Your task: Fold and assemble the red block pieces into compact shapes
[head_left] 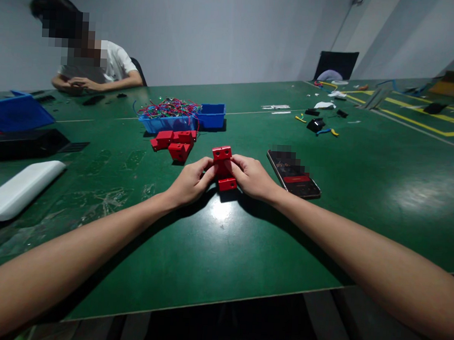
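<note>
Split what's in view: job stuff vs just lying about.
Job: red piece, held between left hand and right hand; probably the loose red blocks; possibly the tangled wires, untouched.
Apparently just lying about: phone; white object, left; blue-and-yellow tool.

phone (295, 179): 1 | own hands (191, 182): 2, left of phone | red blocks (222, 153): at least 4, left of phone, exact count unclear | adjoining bins (211, 120): 2, beyond-left of phone | white slab (24, 190): 1, far left of phone | person (116, 57): 1, far beyond-left of phone
</note>
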The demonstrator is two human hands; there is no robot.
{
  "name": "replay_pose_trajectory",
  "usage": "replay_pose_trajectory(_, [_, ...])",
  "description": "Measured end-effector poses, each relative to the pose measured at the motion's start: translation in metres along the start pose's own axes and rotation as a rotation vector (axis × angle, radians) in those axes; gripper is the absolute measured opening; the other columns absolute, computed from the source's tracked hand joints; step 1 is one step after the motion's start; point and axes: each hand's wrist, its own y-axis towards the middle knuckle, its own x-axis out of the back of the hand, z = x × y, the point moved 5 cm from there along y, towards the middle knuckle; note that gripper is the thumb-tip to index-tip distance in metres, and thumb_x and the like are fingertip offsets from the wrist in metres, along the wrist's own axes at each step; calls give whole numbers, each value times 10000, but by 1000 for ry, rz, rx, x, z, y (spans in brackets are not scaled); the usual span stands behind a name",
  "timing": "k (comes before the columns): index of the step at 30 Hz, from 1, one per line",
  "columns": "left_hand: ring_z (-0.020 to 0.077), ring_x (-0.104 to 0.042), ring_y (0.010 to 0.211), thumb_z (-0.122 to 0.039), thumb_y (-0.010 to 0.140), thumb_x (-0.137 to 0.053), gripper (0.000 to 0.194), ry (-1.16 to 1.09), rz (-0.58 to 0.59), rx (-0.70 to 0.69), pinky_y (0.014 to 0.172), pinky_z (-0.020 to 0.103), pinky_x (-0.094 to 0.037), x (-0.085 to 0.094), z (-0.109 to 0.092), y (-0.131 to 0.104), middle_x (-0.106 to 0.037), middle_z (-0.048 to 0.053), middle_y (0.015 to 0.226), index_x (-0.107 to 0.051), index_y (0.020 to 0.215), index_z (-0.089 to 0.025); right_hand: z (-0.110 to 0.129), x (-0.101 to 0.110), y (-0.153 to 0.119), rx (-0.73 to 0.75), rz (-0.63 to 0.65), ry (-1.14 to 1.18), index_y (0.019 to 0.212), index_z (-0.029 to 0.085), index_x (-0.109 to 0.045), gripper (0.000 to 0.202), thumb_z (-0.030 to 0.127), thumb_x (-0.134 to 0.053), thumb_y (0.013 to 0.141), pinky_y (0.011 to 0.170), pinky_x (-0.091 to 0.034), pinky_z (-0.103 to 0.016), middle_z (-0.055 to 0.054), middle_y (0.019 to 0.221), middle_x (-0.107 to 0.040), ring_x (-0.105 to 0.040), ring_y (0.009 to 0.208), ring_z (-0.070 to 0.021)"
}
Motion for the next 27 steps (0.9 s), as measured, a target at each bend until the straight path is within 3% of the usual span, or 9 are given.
replay_pose_trajectory(17, [180,-688,788,-398,954,-521,297,120,-118,-79,748,284,-532,7,-6,-5,-751,65,907,-663,1018,-145,-1,-1,1,-18,34,32,1055,140,-706,313,266,-423,1010,798,-449,-296,-95,1034,-747,-658,909,-203])
replay_pose_trajectory(27, [200,-681,831,-488,970,-480,403,-63,-46,60,779,293,-525,4,3,0,-750,76,963,-687,1015,-146,-1,0,0,2,27,48,1038,143,-708,286,265,-452,999,783,-445,-277,-88,1032,-763,-672,905,-192])
